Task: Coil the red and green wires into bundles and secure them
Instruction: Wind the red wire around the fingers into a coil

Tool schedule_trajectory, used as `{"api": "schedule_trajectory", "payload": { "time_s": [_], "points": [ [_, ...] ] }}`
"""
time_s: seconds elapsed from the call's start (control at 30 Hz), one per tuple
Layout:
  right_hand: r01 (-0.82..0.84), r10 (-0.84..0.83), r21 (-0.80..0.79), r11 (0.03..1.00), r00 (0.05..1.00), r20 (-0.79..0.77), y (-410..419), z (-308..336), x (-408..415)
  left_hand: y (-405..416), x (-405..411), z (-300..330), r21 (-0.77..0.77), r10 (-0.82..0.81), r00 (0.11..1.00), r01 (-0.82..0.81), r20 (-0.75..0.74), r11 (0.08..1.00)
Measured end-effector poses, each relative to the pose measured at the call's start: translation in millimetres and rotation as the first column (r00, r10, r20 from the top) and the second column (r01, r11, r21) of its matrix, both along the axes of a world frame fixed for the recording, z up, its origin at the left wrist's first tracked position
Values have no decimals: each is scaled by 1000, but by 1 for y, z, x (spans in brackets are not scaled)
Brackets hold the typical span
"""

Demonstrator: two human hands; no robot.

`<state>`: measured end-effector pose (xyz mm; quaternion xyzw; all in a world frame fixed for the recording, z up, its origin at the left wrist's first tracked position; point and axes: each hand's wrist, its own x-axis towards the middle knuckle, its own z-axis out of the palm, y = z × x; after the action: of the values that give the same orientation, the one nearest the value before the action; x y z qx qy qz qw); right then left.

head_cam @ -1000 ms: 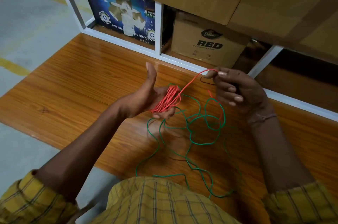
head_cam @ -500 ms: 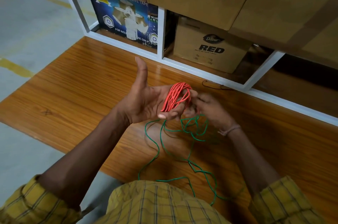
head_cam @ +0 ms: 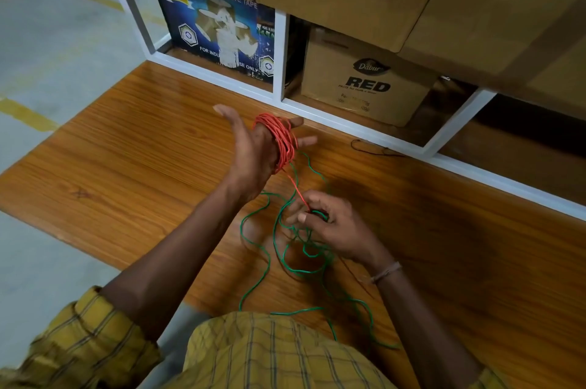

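Both hands worked over the wooden board (head_cam: 126,147): left hand (head_cam: 253,150) was spread, fingers straight, red wire (head_cam: 280,141) coiled round them; right hand (head_cam: 329,223), at five o'clock from it, pinched the red strand's end. Green wire (head_cam: 269,265) lay loose beneath.

Red wire (head_cam: 283,142) coiled round fingers; green wire (head_cam: 287,265) (loose tangle) on wood.
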<state>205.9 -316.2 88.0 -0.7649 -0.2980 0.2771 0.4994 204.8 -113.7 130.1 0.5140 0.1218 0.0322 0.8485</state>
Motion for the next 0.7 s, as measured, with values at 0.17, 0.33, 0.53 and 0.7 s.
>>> {"api": "schedule_trajectory", "payload": {
  "time_s": [0.17,0.33,0.53,0.7],
  "points": [
    [55,-50,-44,997,992,114,-8,20,10,-5,-7,-5,459,41,996,-3,-75,889],
    [83,-35,-147,986,954,298,-20,35,31,3,-19,-6,828,-175,969,238,-172,508],
    [66,2,-172,983,931,366,-28,38,51,-7,-22,15,584,-403,876,479,-266,655],
    [69,-69,51,996,998,-6,-33,23,58,-3,-23,16,375,-435,868,496,-239,783]
  ]
}}
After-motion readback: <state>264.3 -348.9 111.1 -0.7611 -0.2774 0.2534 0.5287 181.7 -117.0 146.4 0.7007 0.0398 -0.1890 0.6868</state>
